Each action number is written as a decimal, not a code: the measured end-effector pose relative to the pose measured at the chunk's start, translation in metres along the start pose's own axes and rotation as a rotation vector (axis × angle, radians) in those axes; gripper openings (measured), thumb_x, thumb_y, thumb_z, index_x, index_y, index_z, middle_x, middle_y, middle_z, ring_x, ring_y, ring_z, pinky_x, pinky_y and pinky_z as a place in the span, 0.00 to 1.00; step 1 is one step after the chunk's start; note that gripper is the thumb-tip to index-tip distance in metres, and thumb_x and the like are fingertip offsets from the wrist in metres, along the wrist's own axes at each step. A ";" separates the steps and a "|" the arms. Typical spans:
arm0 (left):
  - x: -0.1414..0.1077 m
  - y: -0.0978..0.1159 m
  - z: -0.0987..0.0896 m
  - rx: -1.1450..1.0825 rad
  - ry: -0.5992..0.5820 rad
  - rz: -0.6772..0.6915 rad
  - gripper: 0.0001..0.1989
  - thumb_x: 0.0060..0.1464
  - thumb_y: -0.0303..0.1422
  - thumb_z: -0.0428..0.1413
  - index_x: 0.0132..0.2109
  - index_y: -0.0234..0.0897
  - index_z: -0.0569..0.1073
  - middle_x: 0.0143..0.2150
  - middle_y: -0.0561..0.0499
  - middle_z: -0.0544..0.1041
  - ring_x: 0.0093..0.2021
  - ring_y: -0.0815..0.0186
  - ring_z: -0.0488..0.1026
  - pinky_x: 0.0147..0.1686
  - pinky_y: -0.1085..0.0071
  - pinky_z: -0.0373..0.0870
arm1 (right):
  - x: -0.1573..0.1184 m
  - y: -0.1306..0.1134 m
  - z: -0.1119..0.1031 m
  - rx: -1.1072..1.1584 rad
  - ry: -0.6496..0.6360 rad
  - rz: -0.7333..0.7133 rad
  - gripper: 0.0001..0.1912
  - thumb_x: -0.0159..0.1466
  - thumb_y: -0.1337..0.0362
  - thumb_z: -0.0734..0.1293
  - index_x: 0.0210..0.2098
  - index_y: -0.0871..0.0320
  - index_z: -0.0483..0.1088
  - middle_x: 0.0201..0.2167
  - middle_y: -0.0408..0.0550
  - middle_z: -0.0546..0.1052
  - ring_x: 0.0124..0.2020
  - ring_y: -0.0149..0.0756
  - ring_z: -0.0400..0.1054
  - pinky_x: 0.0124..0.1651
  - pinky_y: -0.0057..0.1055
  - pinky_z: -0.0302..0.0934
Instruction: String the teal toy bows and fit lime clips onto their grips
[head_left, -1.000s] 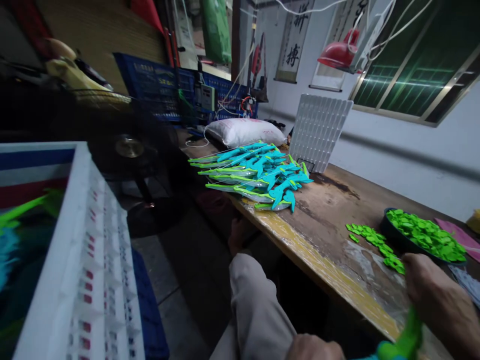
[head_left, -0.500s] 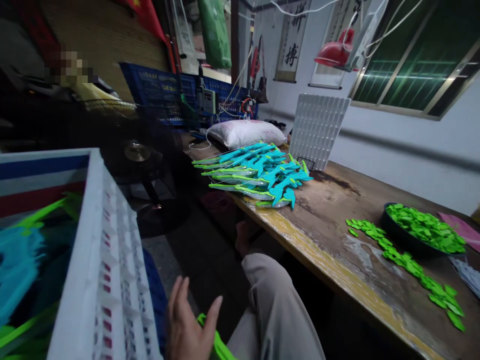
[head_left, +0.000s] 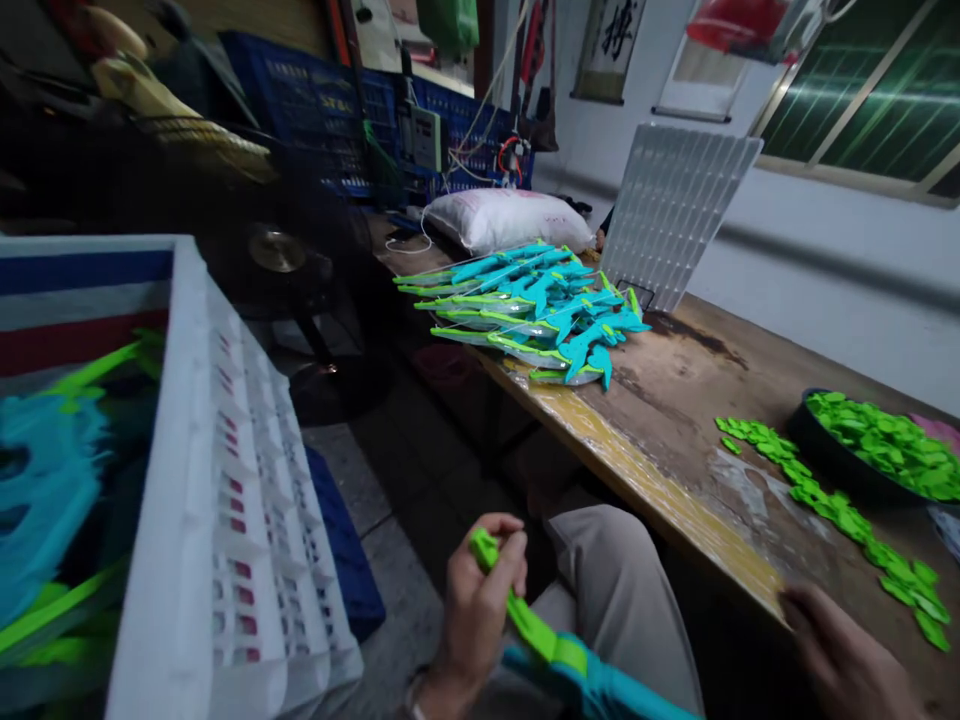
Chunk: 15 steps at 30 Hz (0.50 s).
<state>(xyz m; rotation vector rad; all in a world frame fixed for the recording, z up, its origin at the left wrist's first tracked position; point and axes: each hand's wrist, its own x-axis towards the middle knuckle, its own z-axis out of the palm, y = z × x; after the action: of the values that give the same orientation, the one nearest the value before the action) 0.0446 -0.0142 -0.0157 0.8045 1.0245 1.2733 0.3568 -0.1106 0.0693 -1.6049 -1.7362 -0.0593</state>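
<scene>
My left hand (head_left: 480, 605) is closed around the green end of a green and turquoise plastic piece (head_left: 570, 655), which slants across my lap toward the bottom edge. Low on the right, my right hand (head_left: 847, 650) is blurred beside the table's front edge; its fingers are bent, and whether they hold anything is not clear. Similar turquoise and green pieces (head_left: 540, 300) lie in a pile on the wooden table (head_left: 690, 390). Small green parts (head_left: 832, 500) form a strip on the tabletop, next to a dark bowl (head_left: 817, 450) full of the same parts.
At my left stands a white crate (head_left: 172, 500) with turquoise and green pieces inside. A blue object (head_left: 345, 550) is beside it on the floor. Behind the pile are a white sack (head_left: 510, 218) and a ridged panel (head_left: 675, 210). A fan (head_left: 277, 250) stands back left.
My left hand has moved right and closed on the green end of the piece. My right hand has come into view at the lower right. The view has tilted down.
</scene>
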 end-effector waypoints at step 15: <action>0.012 0.038 -0.020 -0.226 -0.262 0.167 0.11 0.53 0.26 0.63 0.44 0.40 0.79 0.49 0.50 0.74 0.49 0.62 0.71 0.47 0.71 0.68 | 0.104 -0.164 0.143 0.341 -0.312 -0.466 0.13 0.74 0.72 0.57 0.36 0.59 0.69 0.29 0.45 0.71 0.29 0.33 0.63 0.32 0.28 0.58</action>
<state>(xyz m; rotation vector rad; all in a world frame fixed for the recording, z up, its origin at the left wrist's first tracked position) 0.0123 0.0021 0.0097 0.8675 0.6019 1.3563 0.1526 0.0150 0.0966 -0.9803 -2.1946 0.2618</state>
